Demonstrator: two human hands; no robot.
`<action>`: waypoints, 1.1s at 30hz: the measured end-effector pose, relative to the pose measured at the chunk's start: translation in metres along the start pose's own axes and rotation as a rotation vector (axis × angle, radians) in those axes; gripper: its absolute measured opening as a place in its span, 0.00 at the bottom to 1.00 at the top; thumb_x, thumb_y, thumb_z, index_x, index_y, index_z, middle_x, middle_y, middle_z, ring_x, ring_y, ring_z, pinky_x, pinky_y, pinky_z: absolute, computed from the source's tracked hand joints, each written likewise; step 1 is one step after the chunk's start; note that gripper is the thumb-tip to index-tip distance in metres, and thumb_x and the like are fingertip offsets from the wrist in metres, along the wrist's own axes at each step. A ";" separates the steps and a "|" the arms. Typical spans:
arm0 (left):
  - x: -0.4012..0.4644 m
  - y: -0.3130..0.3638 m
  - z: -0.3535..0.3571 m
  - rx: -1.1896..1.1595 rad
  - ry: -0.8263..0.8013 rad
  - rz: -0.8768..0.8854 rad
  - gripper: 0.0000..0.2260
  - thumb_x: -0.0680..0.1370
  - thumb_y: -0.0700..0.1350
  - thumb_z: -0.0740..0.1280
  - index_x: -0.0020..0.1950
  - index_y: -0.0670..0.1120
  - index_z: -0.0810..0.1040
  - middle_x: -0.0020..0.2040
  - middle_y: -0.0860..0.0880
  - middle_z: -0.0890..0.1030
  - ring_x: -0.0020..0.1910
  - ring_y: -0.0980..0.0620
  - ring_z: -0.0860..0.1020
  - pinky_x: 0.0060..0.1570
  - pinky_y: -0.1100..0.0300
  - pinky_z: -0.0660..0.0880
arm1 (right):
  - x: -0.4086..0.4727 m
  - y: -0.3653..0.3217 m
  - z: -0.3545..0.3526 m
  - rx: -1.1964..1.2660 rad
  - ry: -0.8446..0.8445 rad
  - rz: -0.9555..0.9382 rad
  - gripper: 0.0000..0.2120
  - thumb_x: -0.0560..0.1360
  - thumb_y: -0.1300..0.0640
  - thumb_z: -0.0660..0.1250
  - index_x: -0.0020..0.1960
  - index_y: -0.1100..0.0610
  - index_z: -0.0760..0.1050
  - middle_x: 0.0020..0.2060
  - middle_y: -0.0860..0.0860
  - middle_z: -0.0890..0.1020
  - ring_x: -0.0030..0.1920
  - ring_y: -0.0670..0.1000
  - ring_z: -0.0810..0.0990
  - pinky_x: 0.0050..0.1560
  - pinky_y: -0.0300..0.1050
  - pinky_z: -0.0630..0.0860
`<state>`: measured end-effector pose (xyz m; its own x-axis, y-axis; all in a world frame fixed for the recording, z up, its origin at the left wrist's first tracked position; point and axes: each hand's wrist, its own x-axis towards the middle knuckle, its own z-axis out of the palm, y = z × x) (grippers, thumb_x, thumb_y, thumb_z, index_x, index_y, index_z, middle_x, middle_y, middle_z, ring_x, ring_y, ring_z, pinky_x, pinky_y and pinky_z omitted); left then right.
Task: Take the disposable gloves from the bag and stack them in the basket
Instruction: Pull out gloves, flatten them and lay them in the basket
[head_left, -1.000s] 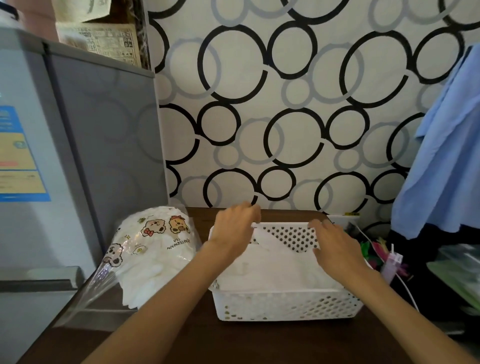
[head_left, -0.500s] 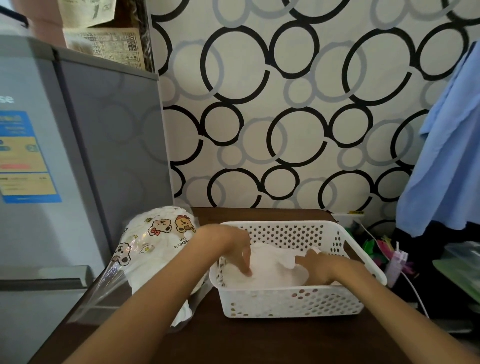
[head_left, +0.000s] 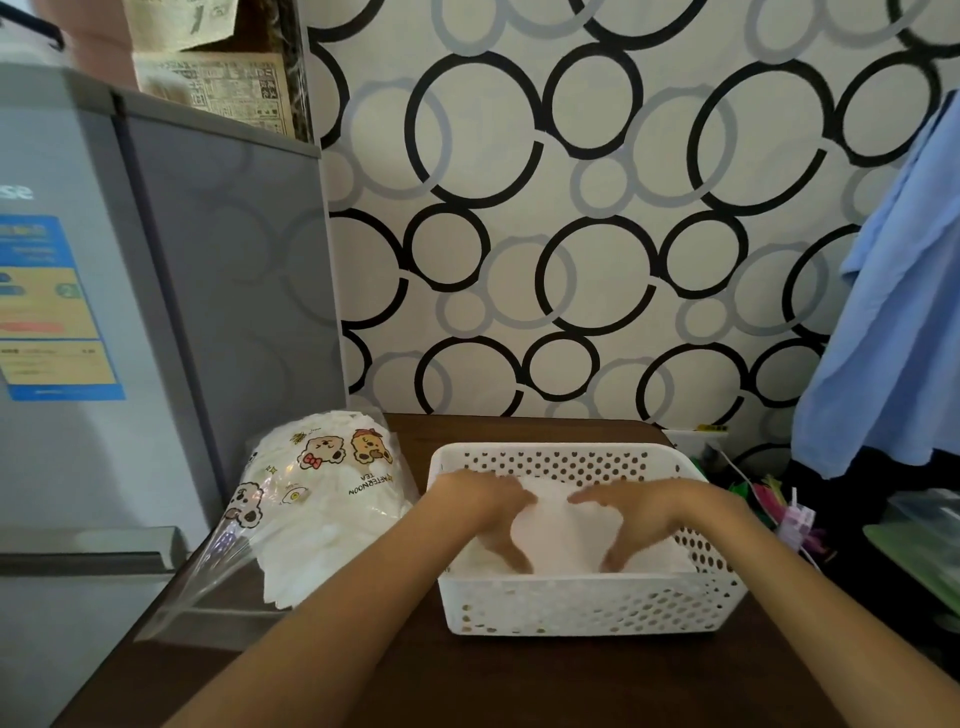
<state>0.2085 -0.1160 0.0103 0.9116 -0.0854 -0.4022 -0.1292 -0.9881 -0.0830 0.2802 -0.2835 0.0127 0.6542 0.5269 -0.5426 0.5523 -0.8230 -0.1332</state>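
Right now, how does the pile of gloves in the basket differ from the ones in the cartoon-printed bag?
The gloves in the basket lie low and flat under the left hand and right hand; the gloves in the bag bulge in a tall, untouched mound. The basket pile is bare on top; the bag's is wrapped in clear printed plastic. Both are white.

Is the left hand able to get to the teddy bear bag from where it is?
Probably yes. The left hand rests on the gloves in the basket, and the bag lies right beside it with nothing between.
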 end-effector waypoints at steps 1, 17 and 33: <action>0.001 -0.001 0.004 0.023 -0.059 -0.021 0.36 0.76 0.58 0.67 0.79 0.52 0.52 0.77 0.49 0.58 0.74 0.44 0.61 0.70 0.46 0.63 | 0.000 0.001 0.003 -0.070 -0.055 0.034 0.41 0.74 0.50 0.70 0.77 0.45 0.48 0.76 0.50 0.54 0.75 0.55 0.55 0.73 0.52 0.59; -0.068 -0.038 0.019 -0.545 0.834 -0.068 0.16 0.80 0.53 0.63 0.68 0.59 0.71 0.62 0.61 0.75 0.59 0.60 0.74 0.57 0.60 0.73 | -0.009 -0.005 -0.004 0.103 0.250 -0.100 0.34 0.75 0.59 0.69 0.74 0.43 0.57 0.76 0.47 0.54 0.76 0.49 0.51 0.73 0.44 0.52; -0.146 -0.114 0.162 -0.505 1.018 -0.350 0.15 0.75 0.38 0.68 0.54 0.57 0.82 0.63 0.61 0.75 0.61 0.57 0.78 0.58 0.63 0.75 | -0.037 -0.213 0.058 -0.020 0.535 -0.321 0.22 0.77 0.60 0.64 0.68 0.43 0.69 0.63 0.49 0.75 0.61 0.51 0.75 0.60 0.44 0.70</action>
<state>0.0269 0.0296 -0.0697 0.7871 0.3626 0.4989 0.1494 -0.8969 0.4162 0.1082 -0.1401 0.0135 0.6197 0.7847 0.0136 0.7702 -0.6047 -0.2025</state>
